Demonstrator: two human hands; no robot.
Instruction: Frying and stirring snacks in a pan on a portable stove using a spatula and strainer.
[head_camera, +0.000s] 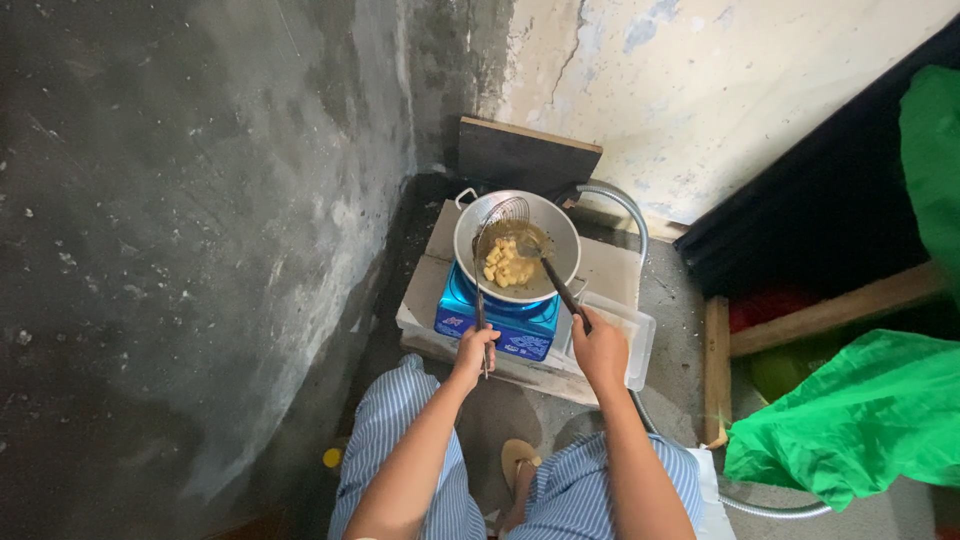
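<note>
Bare metal on the wok (560, 225), a dull grey sheen, oil glistening inside. The wire skimmer (503, 213) in the left hand (474, 350) is thin steel mesh, shiny. The right hand (598, 350) grips a dark matt handle (565, 290). The stove (497, 322) below gleams glossy blue. The wall (190, 230) is rough, sooty plaster, flaking. Striped woven cloth covers the knees (385, 430). Green sheeting (850, 420) looks slick, crinkled plastic. The plank (716, 365) is raw, unfinished wood.

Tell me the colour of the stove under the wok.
Blue stove, seen best in the head view.
</note>
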